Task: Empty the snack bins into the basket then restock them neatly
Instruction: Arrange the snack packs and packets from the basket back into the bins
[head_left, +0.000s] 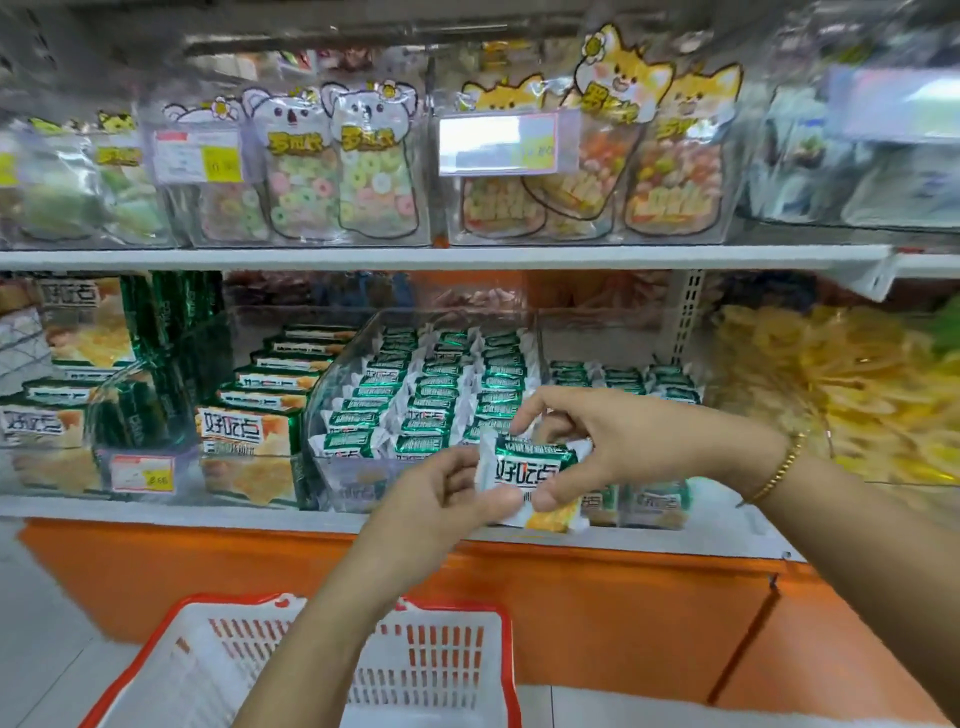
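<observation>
A green-and-white snack packet (530, 470) is held in front of the lower shelf by both hands. My left hand (441, 499) pinches its left end, and my right hand (613, 441) grips it from the right with the thumb under it. Behind the hands stands a clear snack bin (332, 384) filled with neat rows of the same green packets (431, 400). A second clear bin (623, 332) to the right holds a few packets at its back. The white basket with a red rim (467, 670) sits on the floor below my left arm; its visible part holds nothing.
Larger green snack boxes (249, 431) are stacked left of the bin, with a price tag (141, 473) in front. Yellow-wrapped snacks (852, 384) fill the right of the shelf. Animal-print candy bags (363, 166) hang on the upper shelf. An orange base panel (597, 613) runs below.
</observation>
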